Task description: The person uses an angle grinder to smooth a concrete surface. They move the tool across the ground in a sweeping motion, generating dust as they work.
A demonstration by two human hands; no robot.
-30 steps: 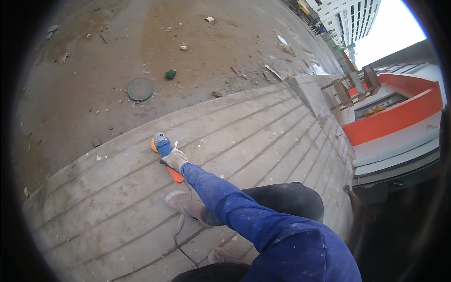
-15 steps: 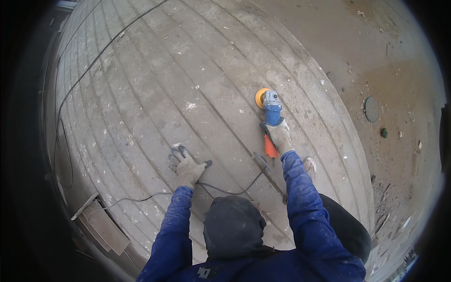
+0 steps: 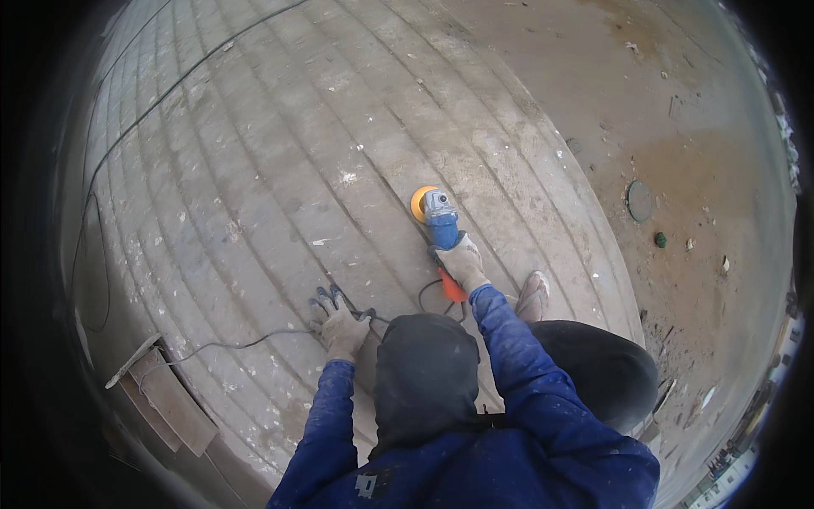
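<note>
My right hand (image 3: pixel 458 259), in a pale work glove with dark fingers, grips the blue body of an angle grinder (image 3: pixel 442 222). Its yellow disc (image 3: pixel 417 206) is down at the grooved concrete surface (image 3: pixel 271 195), and its orange rear part (image 3: pixel 452 288) trails toward me. My left hand (image 3: pixel 341 327), gloved alike, is spread on the concrete to the lower left of the grinder, beside a power cord (image 3: pixel 246 344). My sandalled foot (image 3: pixel 534 297) is just right of the grinder. A dark rounded clothed shape (image 3: pixel 424 382) sits between my forearms, hiding part of the cord.
A long cable (image 3: pixel 169 92) crosses the upper left. Brown boards (image 3: pixel 170 399) lie at the lower left edge of the concrete. Beyond its right edge is muddy ground (image 3: pixel 695 153) with a round cover (image 3: pixel 639 200), a green lump (image 3: pixel 660 240) and scattered debris.
My view has swung sharply down from the buildings, bringing my left hand into sight. Since half a second ago, my right hand has moved the grinder slightly leftward; my left hand stays spread.
</note>
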